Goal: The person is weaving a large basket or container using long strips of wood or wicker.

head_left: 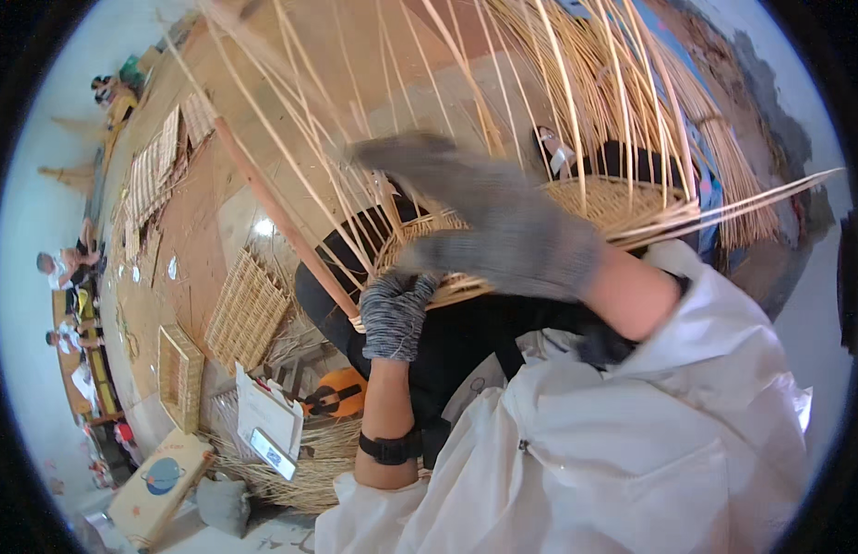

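A half-woven wicker basket [623,200] lies across my lap, with long pale upright canes rising from its edge. My left hand [395,314], in a grey knitted glove, is closed on the basket's near edge at its left end, beside a thick brown corner stick [272,208]. Over the middle of the weave is my right hand [503,217], gloved the same way and blurred by motion. Its fingers stretch out to the left, with the thumb apart from them, and I see nothing held. Loose cane ends [761,198] stick out past the basket's right end.
Bundled canes [724,157] lie at the far right. On the left are a woven panel [247,309], a rectangular wicker tray [178,374], a phone [273,453] by white papers, an orange-and-black object [339,392] and a decorated box [158,485]. People [69,268] sit farther off.
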